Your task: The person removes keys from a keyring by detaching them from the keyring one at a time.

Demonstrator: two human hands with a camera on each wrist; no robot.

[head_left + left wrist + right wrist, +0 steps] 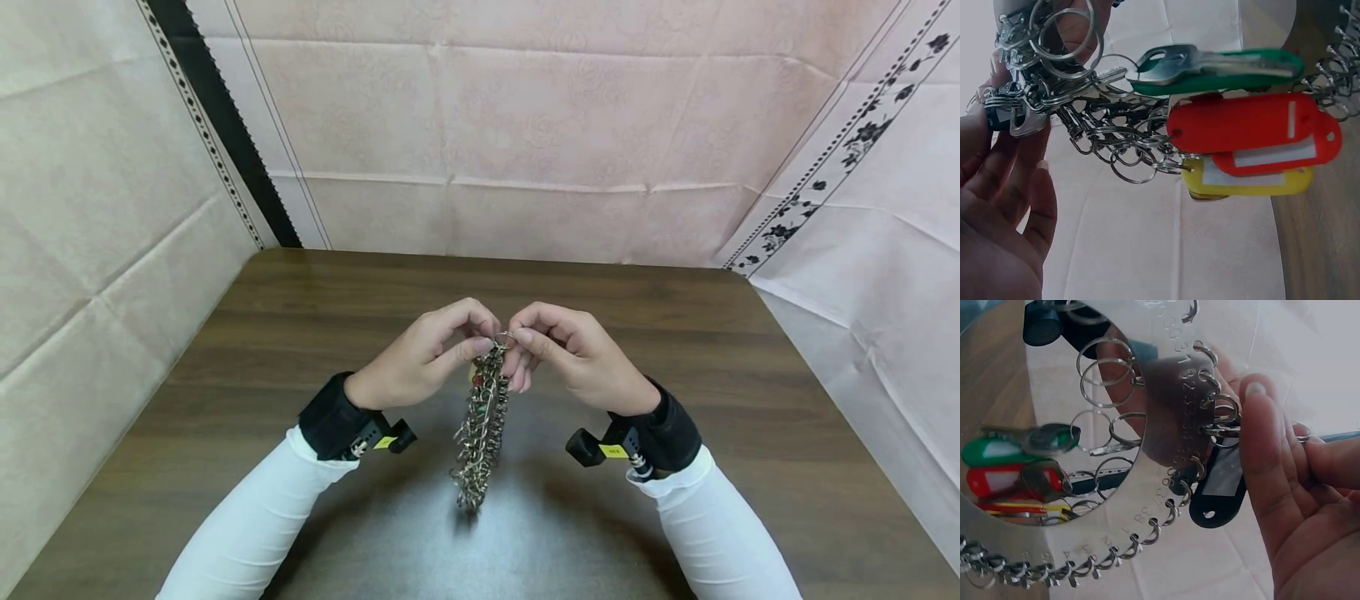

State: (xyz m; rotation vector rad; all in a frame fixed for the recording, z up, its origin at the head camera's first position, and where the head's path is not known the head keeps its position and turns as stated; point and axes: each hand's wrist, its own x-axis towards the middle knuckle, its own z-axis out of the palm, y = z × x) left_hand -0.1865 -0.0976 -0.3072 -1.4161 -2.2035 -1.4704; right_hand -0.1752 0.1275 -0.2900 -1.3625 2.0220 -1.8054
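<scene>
A round metal key holder (480,433) with numbered holes and many small rings along its edge hangs nearly edge-on between the hands. My left hand (435,354) pinches its top edge. Close beside it, my right hand (581,354) pinches a small metal ring (1301,431) between thumb and fingertip. Near those fingers hangs a black key tag (1219,487). In the left wrist view, a green tag (1291,67) with a key (1163,64), a red tag (1241,122) and a yellow tag (1285,181) dangle from rings. The fingertips' exact contact is partly hidden.
A brown wood-grain table (337,292) lies beneath the hands. Pale cloth (540,125) with creases stands behind it, and a patterned border (832,167) runs down at the right. Both wrists carry black straps (663,429) with cameras.
</scene>
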